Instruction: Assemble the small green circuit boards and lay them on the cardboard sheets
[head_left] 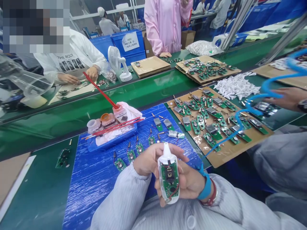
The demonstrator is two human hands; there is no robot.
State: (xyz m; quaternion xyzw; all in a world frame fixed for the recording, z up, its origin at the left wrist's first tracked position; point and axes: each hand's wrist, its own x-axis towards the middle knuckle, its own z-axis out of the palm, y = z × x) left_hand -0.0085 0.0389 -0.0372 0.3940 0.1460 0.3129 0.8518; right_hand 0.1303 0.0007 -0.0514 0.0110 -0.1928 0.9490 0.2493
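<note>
Both my hands hold an ear thermometer (169,179), its housing uncovered so that the green circuit board faces me and the white cone tip points up. My left hand (150,159) curls round the top near the cone, thumb at the side. Wrapped about the lower body from the right is my right hand (190,182), with a blue strap (205,185) on its wrist. Just beyond lie small circuit boards (131,155) in a row on a blue mat (96,179), and a board with a display (176,134).
A blue tray (112,145) carries small jars (107,119) and red-handled brushes (112,127). Cardboard (223,156) at right bears many circuit boards, with white cone parts (236,85) behind it. A coiled blue cord (240,118) crosses there. A co-worker's hand (287,100) reaches in at right.
</note>
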